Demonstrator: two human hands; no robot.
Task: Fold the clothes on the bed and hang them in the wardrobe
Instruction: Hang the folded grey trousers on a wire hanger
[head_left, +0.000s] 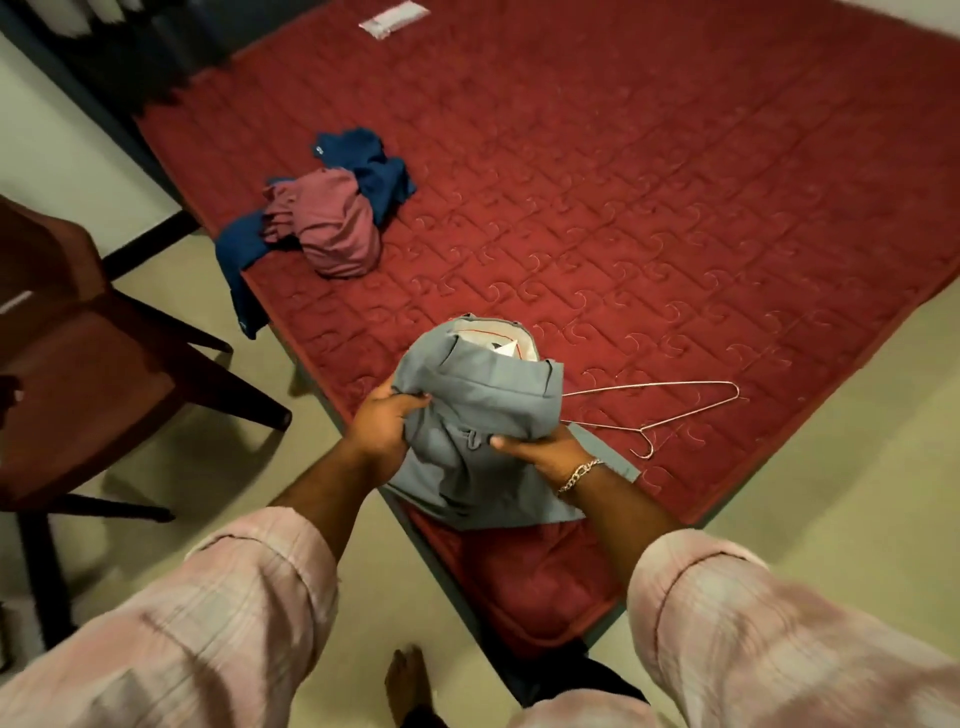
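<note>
Right now the grey trousers are sitting bunched at the near corner of the red mattress, half folded, with the waistband end pointing away from the person and a lower edge hanging off the mattress corner. The likeliest trouble, as I judge it, is the fold coming loose: the cloth is bulging unevenly between the hands, and if one side is being lifted before the layers are squared, the bundle could slump over the edge toward the floor. The wire hanger is lying just beside the trousers on the right, partly tucked under them, so a careless pull on the fabric could drag it along or snag its hook (thin wire catches loops easily).

The left hand is gripping a gathered fold at the trousers' left side, fingers curled tightly into the cloth. The right hand is holding the right side, thumb lying on top and fingers wrapping underneath. A maroon garment and a blue garment are waiting unfolded farther up the mattress.
</note>
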